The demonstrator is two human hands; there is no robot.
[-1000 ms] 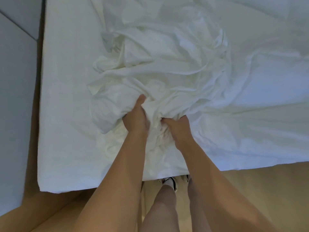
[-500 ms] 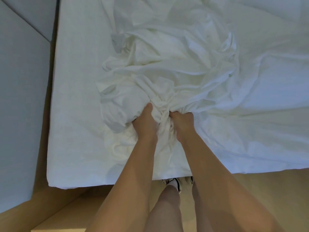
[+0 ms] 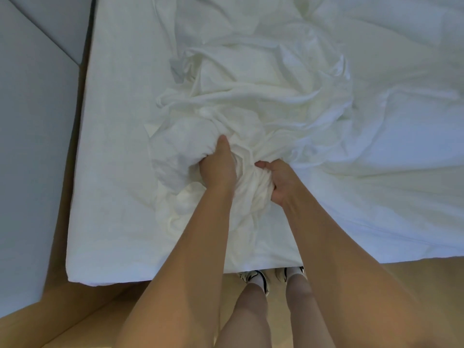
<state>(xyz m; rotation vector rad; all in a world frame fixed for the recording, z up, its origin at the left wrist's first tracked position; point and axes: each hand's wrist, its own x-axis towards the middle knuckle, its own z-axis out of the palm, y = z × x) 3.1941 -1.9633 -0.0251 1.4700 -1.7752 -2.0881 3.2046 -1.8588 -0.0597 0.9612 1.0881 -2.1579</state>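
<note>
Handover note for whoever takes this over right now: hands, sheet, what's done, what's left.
Left hand: grips a bunch of the crumpled sheet, thumb on top.
Right hand: grips a fold close beside it.
Sheet: heaped on the mattress, near the edge where the person stands.
Done: both hands have hold of the cloth.
Left: probably pull it out and spread it flat; the heap is not yet straightened.
</note>
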